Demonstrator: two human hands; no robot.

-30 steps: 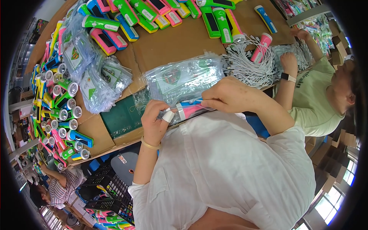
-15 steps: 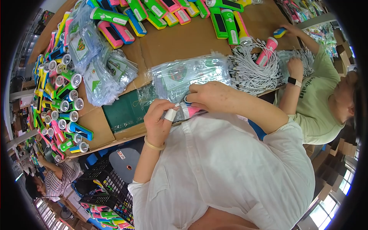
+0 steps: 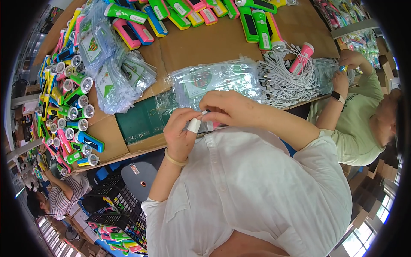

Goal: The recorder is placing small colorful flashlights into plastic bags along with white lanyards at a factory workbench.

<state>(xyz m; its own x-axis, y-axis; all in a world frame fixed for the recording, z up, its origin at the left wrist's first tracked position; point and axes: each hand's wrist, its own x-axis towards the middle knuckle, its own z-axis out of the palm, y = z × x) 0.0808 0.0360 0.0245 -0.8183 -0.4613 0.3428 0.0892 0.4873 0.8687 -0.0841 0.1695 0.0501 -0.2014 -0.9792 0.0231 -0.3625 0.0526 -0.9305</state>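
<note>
My left hand (image 3: 180,133), with a thin band on its wrist, grips the white round end of a pink torch (image 3: 195,125). My right hand (image 3: 226,109) closes over the rest of the torch from the right, hiding most of it. Both hands are held just above the near edge of the cardboard-covered table (image 3: 205,43), in front of my white shirt. A pile of clear printed plastic bags (image 3: 218,79) lies right behind my hands. I cannot tell whether the torch is inside a bag.
Rows of coloured torches (image 3: 68,111) line the table's left side, more lie along the far edge (image 3: 252,19). Also there: a green mat (image 3: 139,122), white cables (image 3: 282,83) under a pink torch (image 3: 301,58), a person in green (image 3: 355,124), a black crate (image 3: 115,210).
My hands have drawn together around the torch, so the pink and blue body seen earlier is now mostly covered. The person on the right has shifted their hands over the cables.
</note>
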